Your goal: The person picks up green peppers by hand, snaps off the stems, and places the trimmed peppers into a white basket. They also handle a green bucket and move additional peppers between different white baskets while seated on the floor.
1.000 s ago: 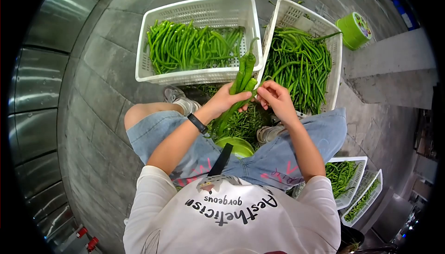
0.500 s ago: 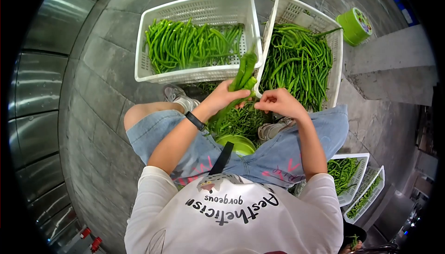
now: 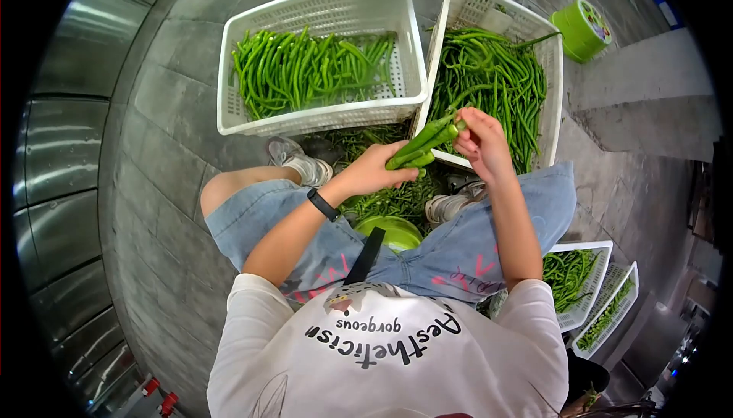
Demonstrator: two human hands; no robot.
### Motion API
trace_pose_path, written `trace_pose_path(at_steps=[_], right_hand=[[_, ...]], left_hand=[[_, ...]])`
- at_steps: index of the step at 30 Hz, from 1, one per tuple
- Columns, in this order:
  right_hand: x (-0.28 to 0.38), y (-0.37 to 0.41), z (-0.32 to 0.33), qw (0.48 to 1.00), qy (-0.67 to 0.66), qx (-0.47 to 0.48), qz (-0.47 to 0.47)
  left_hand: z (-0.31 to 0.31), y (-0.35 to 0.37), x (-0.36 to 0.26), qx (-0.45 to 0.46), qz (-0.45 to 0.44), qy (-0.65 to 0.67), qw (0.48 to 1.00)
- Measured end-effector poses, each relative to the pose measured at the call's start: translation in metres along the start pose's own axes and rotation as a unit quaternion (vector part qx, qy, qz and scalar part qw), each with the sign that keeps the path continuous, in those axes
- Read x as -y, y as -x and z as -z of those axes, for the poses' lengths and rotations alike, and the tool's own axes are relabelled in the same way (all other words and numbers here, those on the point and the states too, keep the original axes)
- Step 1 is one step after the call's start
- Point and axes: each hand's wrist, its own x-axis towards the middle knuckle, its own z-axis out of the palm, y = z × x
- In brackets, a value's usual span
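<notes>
My left hand (image 3: pixel 376 167), with a dark band at its wrist, is closed around a small bunch of long green chili peppers (image 3: pixel 420 147). The bunch slants up to the right. At its upper end my right hand (image 3: pixel 482 142) pinches the tip of a pepper between thumb and fingers. Beyond my left hand is a white crate (image 3: pixel 324 116) with green chili peppers (image 3: pixel 301 71) laid side by side in it. Another white crate (image 3: pixel 556 112), heaped with peppers (image 3: pixel 496 82), stands just past my right hand.
Between my feet lies a pile of green trimmings (image 3: pixel 393 203), with a green rounded thing (image 3: pixel 391 231) close to me. A green tub (image 3: pixel 582 32) stands at the far right by a concrete ledge (image 3: pixel 649 97). Two smaller white baskets (image 3: pixel 584 309) (image 3: pixel 613 334) of green produce sit at the right.
The bunch in my left hand has tipped from nearly upright to slanting right. My right hand has moved up from beside the bunch's lower end to its upper end.
</notes>
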Motion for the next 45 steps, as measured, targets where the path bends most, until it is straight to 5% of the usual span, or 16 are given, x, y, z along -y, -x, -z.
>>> trace_pose_path(at_steps=[2,5,7,10,13,18,21,25,27,34,38,45], right_hand=[[0.004,0.003,-0.008,0.991,-0.131,0.016,-0.021],[0.006,0.007,0.002,0.993,-0.056,0.099,-0.037],[0.009,0.01,0.004,0.956,0.234,0.161,-0.072],[0.008,0.011,0.005,0.784,0.58,0.193,-0.104],[-0.011,0.01,0.01,0.734,0.642,0.215,0.045],[-0.026,0.009,0.003,0.734,0.656,0.169,-0.051],[-0.029,0.012,0.003,0.749,0.64,0.169,-0.028],[0.004,0.01,0.006,0.842,0.53,0.094,0.04],[0.005,0.006,0.01,0.92,0.373,0.083,0.087],[0.002,0.008,0.002,0.958,0.276,0.079,-0.011],[-0.017,0.004,0.005,0.995,0.048,0.09,-0.016],[-0.015,0.007,0.004,0.959,-0.156,0.228,-0.067]], left_hand=[[0.002,-0.003,0.004,-0.008,0.005,0.004,1.0],[0.003,-0.004,0.007,-0.036,-0.007,-0.004,0.999],[0.005,-0.004,0.008,-0.053,-0.024,-0.038,0.998],[0.008,-0.005,0.009,-0.133,-0.141,-0.147,0.97],[0.01,-0.003,0.009,-0.178,-0.146,-0.253,0.94],[0.01,-0.001,0.007,-0.182,-0.128,-0.309,0.925],[0.012,0.001,0.005,-0.184,-0.132,-0.347,0.91],[0.017,0.001,0.01,-0.169,-0.141,-0.432,0.875],[0.015,0.001,0.011,-0.147,-0.139,-0.434,0.878],[0.012,0.0,0.013,-0.098,-0.128,-0.429,0.889],[0.007,0.001,0.01,-0.052,-0.151,-0.36,0.919],[0.01,0.003,0.011,-0.034,-0.181,-0.394,0.901]])
